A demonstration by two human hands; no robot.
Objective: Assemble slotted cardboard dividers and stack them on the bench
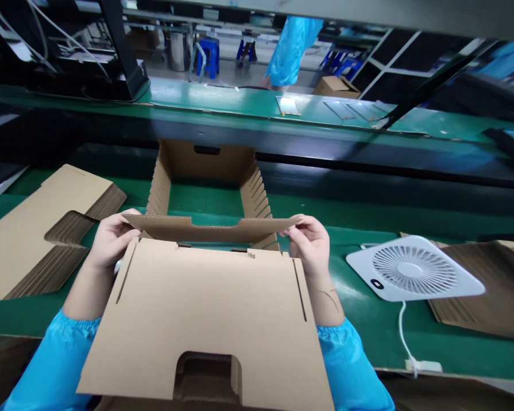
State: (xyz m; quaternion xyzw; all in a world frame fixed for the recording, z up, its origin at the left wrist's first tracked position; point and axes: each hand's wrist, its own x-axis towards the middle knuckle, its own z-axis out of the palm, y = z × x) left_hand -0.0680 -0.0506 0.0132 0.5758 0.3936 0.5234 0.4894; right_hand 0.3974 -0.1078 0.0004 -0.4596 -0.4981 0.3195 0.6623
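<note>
A flat brown cardboard blank (209,308) lies in front of me on top of a stack, with a cut-out notch at its near edge. My left hand (109,240) pinches the left end of its far flap (209,227), which is folded upward. My right hand (310,240) pinches the right end of the same flap. Both sleeves are bright blue. Just beyond the flap stands a U-shaped stack of cardboard pieces (205,177) on the green table (368,319).
A stack of flat cardboard blanks (38,228) lies at the left. A white square fan (413,268) with a white cord lies at the right, partly on more cardboard (488,291). Beyond runs a green conveyor (257,105), and a person in blue (291,48) stands behind it.
</note>
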